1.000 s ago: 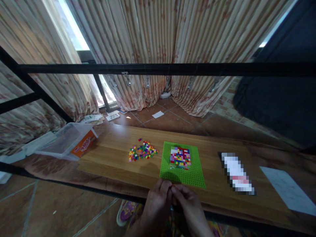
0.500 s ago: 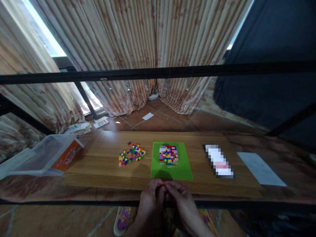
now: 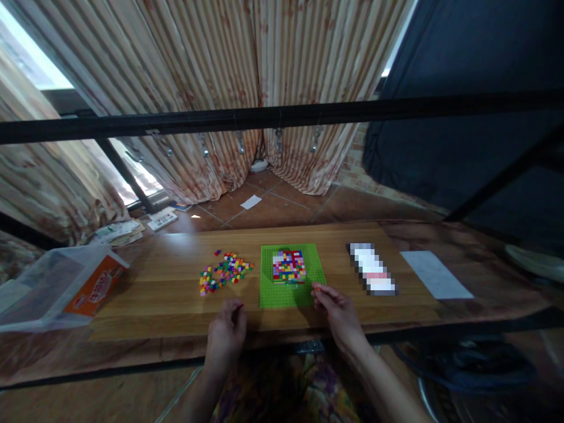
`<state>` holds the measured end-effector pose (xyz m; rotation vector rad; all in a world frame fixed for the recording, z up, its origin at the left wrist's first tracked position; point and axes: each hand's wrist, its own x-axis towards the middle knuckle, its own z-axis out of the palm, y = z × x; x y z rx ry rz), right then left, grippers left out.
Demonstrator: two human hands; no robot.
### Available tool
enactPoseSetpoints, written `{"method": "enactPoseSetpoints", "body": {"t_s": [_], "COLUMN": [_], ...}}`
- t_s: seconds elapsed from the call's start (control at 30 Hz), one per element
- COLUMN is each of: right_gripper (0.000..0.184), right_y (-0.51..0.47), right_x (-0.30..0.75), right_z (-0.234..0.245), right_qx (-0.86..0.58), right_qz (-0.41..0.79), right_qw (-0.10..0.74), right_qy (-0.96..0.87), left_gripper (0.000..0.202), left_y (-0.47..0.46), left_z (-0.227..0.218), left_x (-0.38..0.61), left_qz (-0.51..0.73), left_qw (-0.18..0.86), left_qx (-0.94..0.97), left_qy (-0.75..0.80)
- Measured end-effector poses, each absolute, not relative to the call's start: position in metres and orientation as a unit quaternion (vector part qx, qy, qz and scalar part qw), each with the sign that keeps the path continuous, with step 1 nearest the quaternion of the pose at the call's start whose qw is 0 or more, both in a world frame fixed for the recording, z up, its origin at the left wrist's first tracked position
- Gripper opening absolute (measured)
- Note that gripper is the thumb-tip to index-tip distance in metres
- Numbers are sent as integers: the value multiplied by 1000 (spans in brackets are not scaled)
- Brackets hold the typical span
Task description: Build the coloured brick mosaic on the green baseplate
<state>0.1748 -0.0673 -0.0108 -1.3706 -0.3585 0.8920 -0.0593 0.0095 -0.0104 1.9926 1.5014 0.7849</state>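
A block of many-coloured toy bricks [image 3: 288, 267] stands on the green baseplate [image 3: 268, 298]. My right hand [image 3: 339, 311] is at the baseplate's front right corner, thumb and fingers pinched on a small red brick [image 3: 318, 289]. Over the front of the wooden board, left of the baseplate, is my left hand [image 3: 225, 332]. Its thumb and forefinger are closed together, with a small dark red bit at the tips that is too small to make out. Loose coloured bricks [image 3: 227, 271] lie in a pile beyond my left hand.
A clear plastic box [image 3: 30, 270] with an orange label sits at the left. Right of the baseplate lies a blurred-out phone-shaped object [image 3: 372, 268], then a white sheet [image 3: 434, 274]. The wooden board [image 3: 154, 294] carries the bricks. A black bar [image 3: 282, 116] crosses beyond it.
My hands, together at the board's front edge before, have parted. The right one moved up and right to the baseplate with the red brick; the left one moved left. The view has shifted slightly.
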Motion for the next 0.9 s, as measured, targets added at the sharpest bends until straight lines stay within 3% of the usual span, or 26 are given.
{"method": "enactPoseSetpoints", "body": {"t_s": [0.17, 0.43, 0.9], "right_gripper": [46, 47, 38], "right_y": [-56, -51, -50], "right_x": [183, 183, 183], "right_z": [-13, -15, -14], "right_qx": [-631, -651, -601], "right_qz": [343, 324, 366], "right_qw": [666, 650, 697], "right_qy": [-202, -220, -142], "left_gripper": [16, 20, 22], "left_y": [30, 26, 25], "left_z": [-20, -43, -44], "left_x": [-74, -73, -72], "left_qz": [202, 227, 228], "left_qw": [153, 54, 58], "left_qx": [761, 781, 769], "left_qy": [597, 580, 595]}}
